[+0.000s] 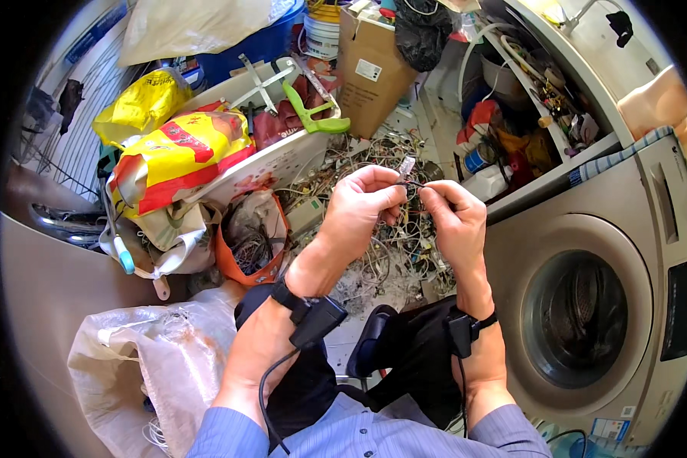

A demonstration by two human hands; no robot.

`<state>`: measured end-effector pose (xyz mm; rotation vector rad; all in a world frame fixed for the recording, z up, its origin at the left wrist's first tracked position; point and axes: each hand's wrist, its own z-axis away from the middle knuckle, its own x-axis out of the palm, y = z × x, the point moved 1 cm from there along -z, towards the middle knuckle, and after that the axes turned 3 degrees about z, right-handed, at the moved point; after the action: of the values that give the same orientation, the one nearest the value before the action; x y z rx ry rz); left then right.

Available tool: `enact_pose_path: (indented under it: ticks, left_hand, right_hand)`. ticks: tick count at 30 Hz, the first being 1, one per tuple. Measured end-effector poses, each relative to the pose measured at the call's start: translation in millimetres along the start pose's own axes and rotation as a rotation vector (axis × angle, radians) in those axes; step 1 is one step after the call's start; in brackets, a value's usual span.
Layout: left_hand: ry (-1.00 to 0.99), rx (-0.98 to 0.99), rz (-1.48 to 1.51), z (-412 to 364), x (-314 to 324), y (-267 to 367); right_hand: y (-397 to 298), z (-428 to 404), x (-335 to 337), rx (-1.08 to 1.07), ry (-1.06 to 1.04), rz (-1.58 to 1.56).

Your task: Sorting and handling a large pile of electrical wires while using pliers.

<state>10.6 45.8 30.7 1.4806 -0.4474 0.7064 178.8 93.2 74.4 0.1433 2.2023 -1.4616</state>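
Between my two hands runs a short dark wire. My left hand pinches one end of it between thumb and forefinger. A small, pale, translucent piece, perhaps a plastic connector, sticks up beside those fingertips. On the right, the thumb and curled fingers of my right hand grip the same wire. Below both hands a heap of tangled wires and small scraps covers the floor. Whatever my curled fingers enclose is hidden.
An orange bag holding dark wires stands left of the heap, near a large white woven sack. A front-loading washing machine flanks my right side. Farther off are a cardboard box and a white bin filled with bags.
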Motion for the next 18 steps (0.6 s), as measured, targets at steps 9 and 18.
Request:
enact_pose_path:
  ticks: [9,18]
  left_hand:
    - [-0.104,-0.153,0.079,1,-14,8]
    - [0.104,-0.026,0.191,-8,-41,3]
  right_hand:
    - [5,2,5,-0.134,-0.094,0.073]
    - [-9,17,31,-0.231,-0.032,0.172]
